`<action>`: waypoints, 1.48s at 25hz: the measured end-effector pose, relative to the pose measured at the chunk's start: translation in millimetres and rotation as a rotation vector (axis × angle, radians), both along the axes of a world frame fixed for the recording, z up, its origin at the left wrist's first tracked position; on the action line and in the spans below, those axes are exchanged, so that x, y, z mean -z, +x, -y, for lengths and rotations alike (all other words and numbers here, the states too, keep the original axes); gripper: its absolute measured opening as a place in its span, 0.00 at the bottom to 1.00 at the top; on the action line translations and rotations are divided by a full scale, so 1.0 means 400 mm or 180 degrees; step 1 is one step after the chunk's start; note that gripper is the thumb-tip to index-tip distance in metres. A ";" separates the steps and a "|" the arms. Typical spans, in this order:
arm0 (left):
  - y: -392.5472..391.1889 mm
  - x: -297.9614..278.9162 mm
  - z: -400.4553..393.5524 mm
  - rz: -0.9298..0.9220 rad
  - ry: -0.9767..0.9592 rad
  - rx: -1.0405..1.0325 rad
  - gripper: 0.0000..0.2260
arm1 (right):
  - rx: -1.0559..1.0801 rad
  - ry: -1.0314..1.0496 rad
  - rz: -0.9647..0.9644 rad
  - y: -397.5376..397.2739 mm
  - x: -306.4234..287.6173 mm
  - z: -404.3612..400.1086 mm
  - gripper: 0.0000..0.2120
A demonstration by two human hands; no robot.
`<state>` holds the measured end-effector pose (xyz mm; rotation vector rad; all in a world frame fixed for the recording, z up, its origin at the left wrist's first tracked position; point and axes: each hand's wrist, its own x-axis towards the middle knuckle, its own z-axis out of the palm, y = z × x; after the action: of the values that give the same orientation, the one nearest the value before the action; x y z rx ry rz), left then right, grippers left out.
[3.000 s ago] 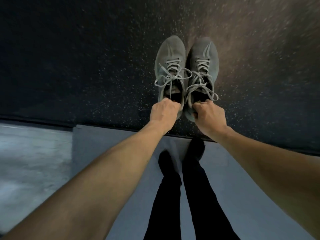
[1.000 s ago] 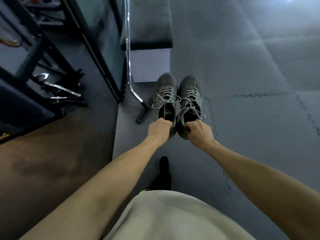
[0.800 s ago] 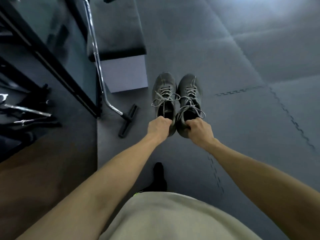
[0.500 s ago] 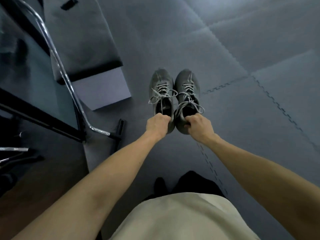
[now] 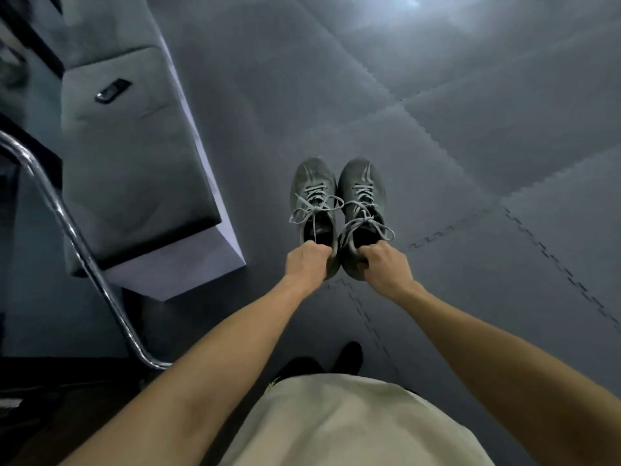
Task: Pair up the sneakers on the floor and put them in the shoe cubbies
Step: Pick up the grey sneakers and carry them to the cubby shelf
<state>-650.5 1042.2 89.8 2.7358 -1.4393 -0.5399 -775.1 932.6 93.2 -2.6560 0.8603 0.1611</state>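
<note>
Two grey lace-up sneakers hang side by side in the air in front of me, toes pointing away. My left hand (image 5: 307, 264) grips the heel of the left sneaker (image 5: 313, 196). My right hand (image 5: 383, 265) grips the heel of the right sneaker (image 5: 362, 196). Both sneakers touch along their inner sides, with loose grey laces hanging over the openings. No shoe cubbies are in view.
Below is a floor of grey interlocking foam mats (image 5: 470, 146). A grey padded bench (image 5: 134, 156) on a pale base stands at the left, with a chrome curved bar (image 5: 84, 250) nearer me. My dark-socked foot (image 5: 349, 358) and pale shirt (image 5: 353, 422) are at the bottom.
Both hands keep hold of the sneakers. The view has swung right over the foam mats: the bench and chrome bar have slid toward the left edge, and the dark speckled floor is gone.
</note>
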 end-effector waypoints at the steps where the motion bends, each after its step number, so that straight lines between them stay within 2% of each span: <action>1: 0.049 -0.004 0.047 -0.0006 -0.0007 -0.0027 0.09 | -0.0026 -0.0008 -0.0002 0.050 -0.010 0.052 0.09; 5: 0.252 0.000 0.235 -0.0010 0.0005 -0.0147 0.07 | -0.0098 0.0018 -0.0006 0.258 -0.012 0.241 0.12; 10: 0.557 0.041 0.482 0.0000 -0.0101 -0.0144 0.07 | -0.0103 -0.0008 -0.0003 0.569 0.033 0.495 0.08; 16: 0.905 0.004 0.783 0.0019 -0.0192 -0.0002 0.07 | 0.0036 -0.0064 0.0022 0.913 -0.006 0.783 0.11; 22: 1.228 0.010 1.106 0.0121 -0.0190 0.0031 0.09 | 0.0105 0.0023 0.0127 1.222 0.006 1.106 0.09; 31: 1.621 -0.008 1.638 0.0013 -0.0182 -0.0335 0.06 | -0.0243 -0.0054 -0.0019 1.651 -0.006 1.672 0.09; 37: 1.895 -0.015 1.898 0.0090 -0.0174 -0.0408 0.06 | -0.0386 -0.0072 0.0060 1.934 -0.012 1.940 0.09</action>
<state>107.5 282.9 95.6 2.7787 -1.2527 -0.4521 -1.4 156.7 98.1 -2.7271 0.6993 0.1566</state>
